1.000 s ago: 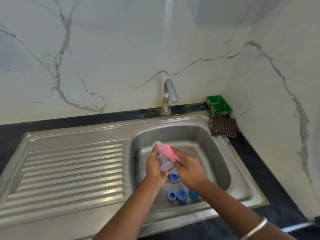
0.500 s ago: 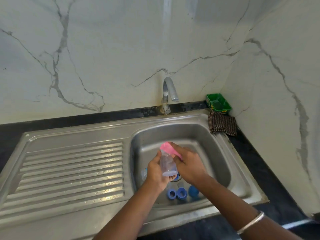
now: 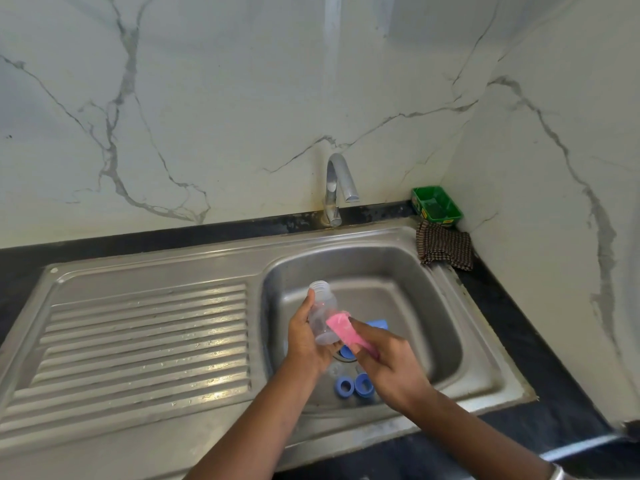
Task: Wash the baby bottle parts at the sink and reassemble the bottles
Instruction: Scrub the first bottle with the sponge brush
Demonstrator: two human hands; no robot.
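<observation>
Left hand (image 3: 306, 341) of mine grips the clear plastic baby bottle (image 3: 322, 315), tilted over the stainless steel sink basin (image 3: 436, 306); my right hand (image 3: 388, 365) pinches a pink scrub pad (image 3: 343, 325) against it. Blue plastic rings (image 3: 353, 386) lie on the basin floor.

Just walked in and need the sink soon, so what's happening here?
A person is washing baby bottle parts over the sink. The left hand holds a clear bottle while the right hand rubs it with a pink sponge. Blue rings lie in the basin. The tap shows no water running.
</observation>
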